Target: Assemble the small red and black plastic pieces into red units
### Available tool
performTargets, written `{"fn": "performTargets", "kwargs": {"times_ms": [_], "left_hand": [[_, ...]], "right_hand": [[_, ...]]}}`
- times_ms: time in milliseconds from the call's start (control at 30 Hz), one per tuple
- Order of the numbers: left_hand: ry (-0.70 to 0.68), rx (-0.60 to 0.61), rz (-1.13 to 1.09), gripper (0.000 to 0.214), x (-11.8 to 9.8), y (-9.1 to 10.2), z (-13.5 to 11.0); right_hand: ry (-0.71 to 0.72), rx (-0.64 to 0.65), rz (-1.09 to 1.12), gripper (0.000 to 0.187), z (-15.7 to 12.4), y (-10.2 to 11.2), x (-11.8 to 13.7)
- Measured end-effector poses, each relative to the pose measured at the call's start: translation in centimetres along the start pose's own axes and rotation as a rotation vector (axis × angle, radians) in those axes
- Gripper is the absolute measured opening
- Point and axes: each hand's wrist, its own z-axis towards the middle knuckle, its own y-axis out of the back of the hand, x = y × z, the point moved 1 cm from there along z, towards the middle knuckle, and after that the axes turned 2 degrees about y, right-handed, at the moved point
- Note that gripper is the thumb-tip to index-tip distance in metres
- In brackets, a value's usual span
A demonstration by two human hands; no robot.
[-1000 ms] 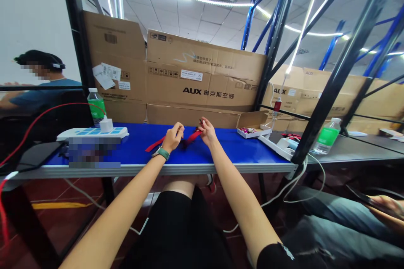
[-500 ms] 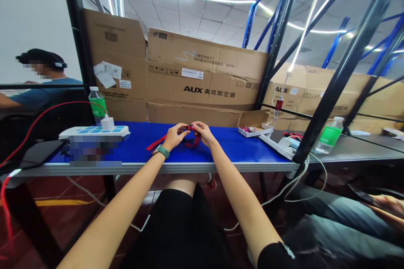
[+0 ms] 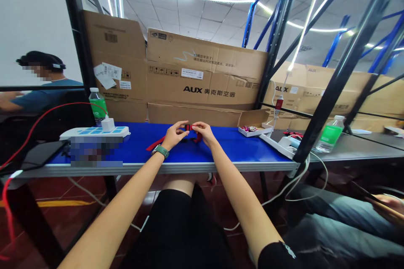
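Observation:
A red strap (image 3: 155, 143) lies across the blue table (image 3: 221, 151) and runs up into both hands. My left hand (image 3: 175, 134), with a green watch on its wrist, pinches the strap near its folded end. Just to its right, my right hand (image 3: 202, 131) pinches the same fold, fingertips almost touching the left ones. A small red and dark piece (image 3: 188, 127) shows between the two hands; I cannot make out its shape.
A white power strip (image 3: 94, 132) with a plugged charger and a green-labelled bottle (image 3: 97, 105) stand at the left. A small open cardboard box (image 3: 252, 124) of parts sits at the right. Big cartons (image 3: 205, 75) wall the back. People sit on both sides.
My hands came together from a spread hold. The strap, stretched between them a second ago, is now folded into a small loop between the fingertips.

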Motion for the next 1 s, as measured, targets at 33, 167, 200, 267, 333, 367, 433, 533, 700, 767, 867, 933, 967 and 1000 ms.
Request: {"fn": "performTargets", "kwargs": {"times_ms": [33, 167, 200, 267, 333, 367, 433, 533, 700, 767, 867, 933, 967, 1000], "left_hand": [[0.0, 0.008, -0.001, 0.058, 0.0, 0.0, 0.0], [0.013, -0.001, -0.022, 0.053, 0.0, 0.0, 0.1], [0.018, 0.003, -0.031, 0.053, 0.0, -0.1, 0.0], [0.03, 0.019, -0.044, 0.053, -0.1, -0.1, 0.0], [0.036, 0.027, -0.046, 0.054, -0.1, -0.2, -0.1], [0.038, 0.03, -0.042, 0.054, -0.1, -0.2, -0.1], [0.037, 0.033, -0.027, 0.054, 0.0, -0.1, -0.1], [0.027, 0.021, -0.008, 0.055, 0.1, -0.1, 0.0], [0.054, 0.04, -0.083, 0.058, 0.3, -0.2, 0.2], [0.097, 0.052, -0.163, 0.057, 0.3, -0.3, 0.2], [0.156, 0.049, -0.251, 0.057, 0.6, -0.2, 0.3], [0.196, 0.053, -0.284, 0.057, 1.0, -0.1, 0.2], [0.216, 0.059, -0.293, 0.057, 1.2, -0.1, 0.2], [0.232, 0.064, -0.294, 0.057, 1.4, 0.0, 0.2]], "right_hand": [[0.004, 0.006, -0.008, 0.037, 0.0, 0.0, 0.0], [-0.048, 0.077, -0.015, 0.043, -0.2, 0.0, -0.3], [-0.065, 0.087, -0.009, 0.044, -0.2, 0.0, -0.4], [-0.086, 0.09, 0.0, 0.043, -0.2, -0.1, -0.5], [-0.092, 0.085, -0.007, 0.043, -0.2, -0.1, -0.6], [-0.092, 0.083, -0.012, 0.042, -0.2, -0.1, -0.5], [-0.097, 0.083, -0.009, 0.041, -0.2, -0.1, -0.4], [-0.107, 0.093, 0.04, 0.041, -0.2, -0.2, -0.3], [-0.062, 0.092, 0.019, 0.039, -0.1, -0.1, -0.5], [-0.048, 0.086, -0.02, 0.039, 0.0, 0.0, -0.5], [-0.029, 0.106, -0.038, 0.038, -0.2, -0.1, -0.3], [-0.003, 0.143, -0.04, 0.039, -0.4, -0.3, 0.1], [0.014, 0.172, -0.055, 0.04, -0.5, -0.4, 0.3], [0.035, 0.207, -0.09, 0.042, -0.6, -0.5, 0.5]]}}
